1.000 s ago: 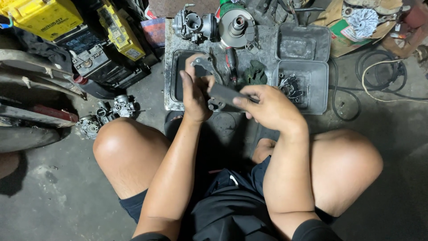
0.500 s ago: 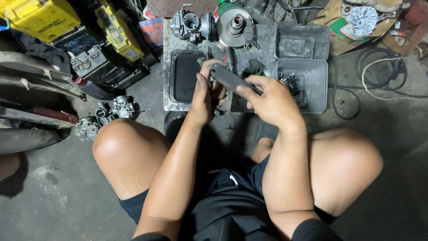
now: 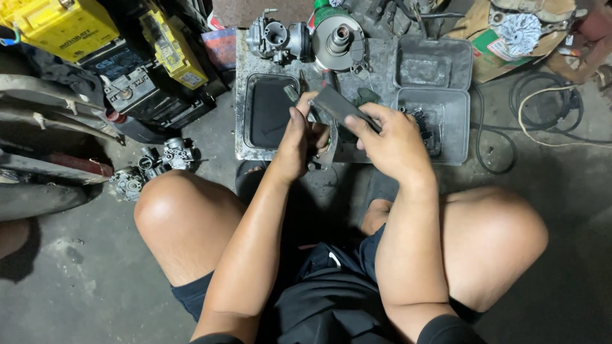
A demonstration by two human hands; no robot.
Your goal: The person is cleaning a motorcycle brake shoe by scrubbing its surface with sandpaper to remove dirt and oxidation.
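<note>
My right hand (image 3: pixel 390 143) grips a flat dark rectangular block (image 3: pixel 336 105), tilted with its far end pointing up and left. My left hand (image 3: pixel 299 141) is closed around a curved metal part (image 3: pixel 329 150) whose lower end shows below my fingers; the block's end rests against it. Both hands hover over the front edge of a grey metal tray (image 3: pixel 250 64) on the floor, between my bare knees. How much of the curved part my fingers hide is unclear.
On the tray sit a carburetor (image 3: pixel 271 37), a round metal drum part (image 3: pixel 336 39), and grey plastic bins (image 3: pixel 440 105) with small parts. Yellow batteries (image 3: pixel 60 25) and more carburetor pieces (image 3: pixel 156 162) lie left. Cables (image 3: pixel 542 121) coil at right.
Both hands have lifted and shifted forward over the tray. The dark block has tilted from nearly level to pointing up-left against the part in my left hand.
</note>
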